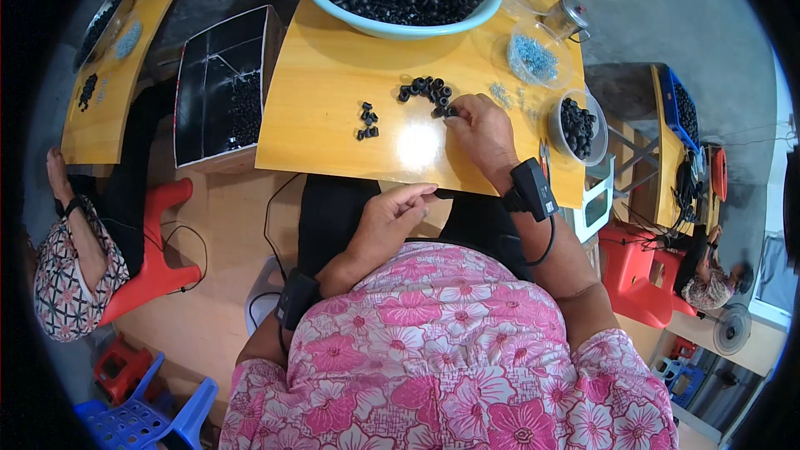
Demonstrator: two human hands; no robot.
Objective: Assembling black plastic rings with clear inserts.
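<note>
While the person is sitting at the yellow table (333,129), the left hand (385,218) is hovering off its near edge, fingers loosely curled, holding nothing. Small ring cluster (367,121) is lying mid-table. Right hand (482,132) is resting on the table, fingertips pinching a ring at the larger black ring pile (427,92).
</note>
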